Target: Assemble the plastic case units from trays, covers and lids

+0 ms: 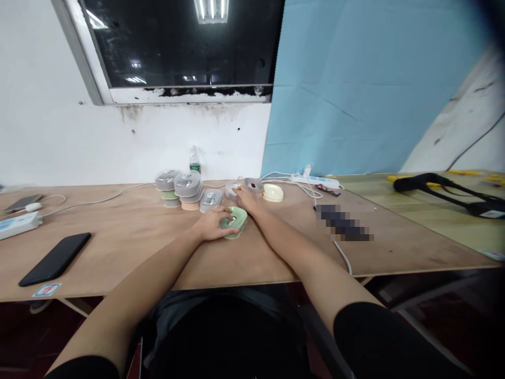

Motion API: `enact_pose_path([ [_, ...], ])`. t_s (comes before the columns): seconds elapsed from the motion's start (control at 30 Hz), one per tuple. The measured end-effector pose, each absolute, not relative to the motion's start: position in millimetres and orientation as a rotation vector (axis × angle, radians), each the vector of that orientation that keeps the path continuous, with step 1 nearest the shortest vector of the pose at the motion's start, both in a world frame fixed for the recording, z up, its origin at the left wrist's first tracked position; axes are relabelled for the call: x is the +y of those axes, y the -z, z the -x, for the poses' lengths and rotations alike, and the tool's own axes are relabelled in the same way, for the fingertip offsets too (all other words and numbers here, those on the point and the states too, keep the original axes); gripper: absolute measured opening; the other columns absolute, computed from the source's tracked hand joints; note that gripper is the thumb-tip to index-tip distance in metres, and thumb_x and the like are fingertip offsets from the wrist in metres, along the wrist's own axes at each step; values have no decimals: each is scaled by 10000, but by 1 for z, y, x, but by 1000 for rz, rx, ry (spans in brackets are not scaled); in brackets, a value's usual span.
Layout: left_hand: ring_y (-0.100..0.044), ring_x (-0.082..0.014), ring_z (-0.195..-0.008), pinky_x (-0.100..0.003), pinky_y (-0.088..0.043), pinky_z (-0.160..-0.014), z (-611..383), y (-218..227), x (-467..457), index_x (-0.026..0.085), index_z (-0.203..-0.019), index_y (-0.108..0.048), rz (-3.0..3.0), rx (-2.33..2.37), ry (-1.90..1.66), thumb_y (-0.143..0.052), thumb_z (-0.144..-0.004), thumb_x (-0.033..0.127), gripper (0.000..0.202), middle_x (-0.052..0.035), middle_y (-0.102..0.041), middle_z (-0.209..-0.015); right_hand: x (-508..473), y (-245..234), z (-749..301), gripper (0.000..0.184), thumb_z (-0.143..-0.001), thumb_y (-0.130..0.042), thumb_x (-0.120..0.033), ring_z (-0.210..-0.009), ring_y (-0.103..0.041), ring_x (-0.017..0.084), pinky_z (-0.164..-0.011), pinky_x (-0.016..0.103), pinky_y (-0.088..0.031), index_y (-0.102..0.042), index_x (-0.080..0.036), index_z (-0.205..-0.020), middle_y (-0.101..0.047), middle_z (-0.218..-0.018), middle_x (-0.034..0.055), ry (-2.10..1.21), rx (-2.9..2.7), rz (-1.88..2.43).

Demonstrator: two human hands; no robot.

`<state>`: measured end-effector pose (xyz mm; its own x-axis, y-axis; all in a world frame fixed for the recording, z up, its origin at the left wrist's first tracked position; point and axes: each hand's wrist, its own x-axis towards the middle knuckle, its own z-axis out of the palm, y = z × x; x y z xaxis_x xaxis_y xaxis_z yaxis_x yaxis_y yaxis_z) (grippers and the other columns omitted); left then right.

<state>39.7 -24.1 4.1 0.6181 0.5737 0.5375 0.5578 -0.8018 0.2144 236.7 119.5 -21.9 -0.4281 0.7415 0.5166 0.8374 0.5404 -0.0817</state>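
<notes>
the green box [241, 217] sits mid-tabletop, gripped at its left side between the thumb and fingers of the left hand [213, 222]. just beyond it, the right hand [245, 199] has its fingers at a clear lid [230, 190]; whether they grip it, i cannot tell. a cream box [273, 193] stands to the right, stacked boxes [188, 184] to the left, a bottle [194, 160] behind those.

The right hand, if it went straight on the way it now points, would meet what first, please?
The right hand would probably first meet the translucent, rounded plastic piece just ahead; they may already touch, as depth is unclear.
</notes>
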Motion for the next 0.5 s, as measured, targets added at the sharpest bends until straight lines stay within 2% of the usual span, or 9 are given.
enact_pose_path([
  [0.13,-593,-266,-1083,-408,-436,-1001,-41,-2,-23,203,-992,-706,-2791,999,-885,-652,-772,559,422,-106,-641,-1138,116,22,-240,434,-906,-455,-153,-1066,-565,239,-896,343,-460,-550,-190,-1328,-592,-1196,135,248,-2245,1226],
  [0.3,-603,-255,-1048,-402,-444,-975,-42,-4,-25,220,-990,-706,-2755,980,-830,-625,-787,572,414,-87,-661,-1100,123,25,-236,461,-901,-454,-113,-1092,-560,235,-933,354,-448,-518,-181,-1353,-591,-1225,137,200,-2234,1145],
  [0.5,-601,-264,-1045,-404,-441,-974,-41,-2,-24,214,-996,-711,-2743,948,-844,-631,-783,573,425,-93,-660,-1089,126,25,-233,491,-859,-438,-38,-1032,-572,228,-892,341,-456,-574,-196,-1303,-606,-1149,127,196,-2212,1167],
])
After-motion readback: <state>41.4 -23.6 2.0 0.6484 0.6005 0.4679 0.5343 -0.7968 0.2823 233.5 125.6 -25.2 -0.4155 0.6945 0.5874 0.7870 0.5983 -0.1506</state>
